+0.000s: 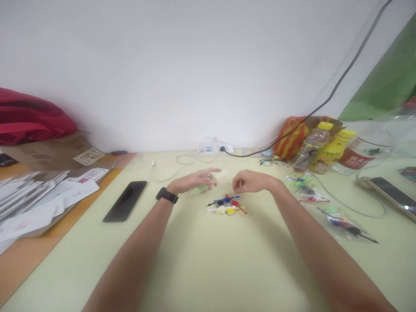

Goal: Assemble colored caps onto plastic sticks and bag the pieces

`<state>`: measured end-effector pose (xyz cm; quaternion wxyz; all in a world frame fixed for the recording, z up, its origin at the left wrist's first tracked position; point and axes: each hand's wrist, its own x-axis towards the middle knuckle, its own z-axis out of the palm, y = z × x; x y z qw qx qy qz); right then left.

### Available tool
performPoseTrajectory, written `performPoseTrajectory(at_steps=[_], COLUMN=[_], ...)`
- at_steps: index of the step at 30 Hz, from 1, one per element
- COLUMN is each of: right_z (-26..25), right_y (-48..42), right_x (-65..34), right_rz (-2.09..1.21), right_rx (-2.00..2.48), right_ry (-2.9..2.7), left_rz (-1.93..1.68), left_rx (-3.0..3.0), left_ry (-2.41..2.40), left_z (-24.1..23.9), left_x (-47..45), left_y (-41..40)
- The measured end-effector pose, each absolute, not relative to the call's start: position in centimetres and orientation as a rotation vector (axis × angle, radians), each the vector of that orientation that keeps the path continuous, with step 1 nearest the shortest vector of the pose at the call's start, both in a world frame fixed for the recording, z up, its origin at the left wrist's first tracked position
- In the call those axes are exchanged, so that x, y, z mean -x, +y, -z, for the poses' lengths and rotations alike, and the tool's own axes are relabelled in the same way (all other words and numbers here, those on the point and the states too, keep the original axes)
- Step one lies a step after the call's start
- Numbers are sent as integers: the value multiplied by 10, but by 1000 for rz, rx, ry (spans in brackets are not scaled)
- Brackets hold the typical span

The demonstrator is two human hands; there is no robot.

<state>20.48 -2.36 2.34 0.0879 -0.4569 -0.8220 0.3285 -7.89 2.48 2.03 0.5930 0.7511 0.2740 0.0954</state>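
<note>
My left hand point(195, 180), with a black watch point(167, 195) on the wrist, is raised over the table. Its index finger points out while other fingers curl round a small green plastic piece point(200, 188), blurred and partly covered. Opposite, my right hand point(251, 180) has its fingertips pressed together; whatever they pinch cannot be made out. Just below and between both hands lies a small pile of plastic arrow-shaped pieces point(227, 200) in blue, black, red, white and yellow. Something clear, perhaps plastic film point(222, 174), shows faintly between the hands.
A black phone point(125, 201) lies left, near white packets point(48, 203) and a cardboard box point(48, 149). To the right are clear bags of coloured pieces point(347, 225), bottles point(334, 149) and another phone point(394, 197). A dark cable point(325, 102) runs to a white power strip point(211, 145).
</note>
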Motion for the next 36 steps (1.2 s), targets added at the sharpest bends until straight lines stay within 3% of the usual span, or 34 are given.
performPoseTrajectory(at_steps=[10, 19, 28, 32, 36], right_z=[-14, -44, -84, -81, -71], right_y=[-31, -39, -52, -45, -37], right_x=[-171, -176, -212, -234, -240], right_rz=[-1009, -918, -972, -756, -748], right_rx=[1409, 1159, 1093, 1252, 1379], right_ry=[-2505, -2447, -2056, -1629, -1616], left_rz=[-245, -234, -270, -265, -284], left_rx=[-1707, -1701, -1649, -1620, -1596], left_ry=[657, 659, 599, 534, 493], left_z=[-13, -14, -13, -14, -15], left_x=[86, 84, 84, 81, 77], left_y=[32, 29, 30, 28, 26])
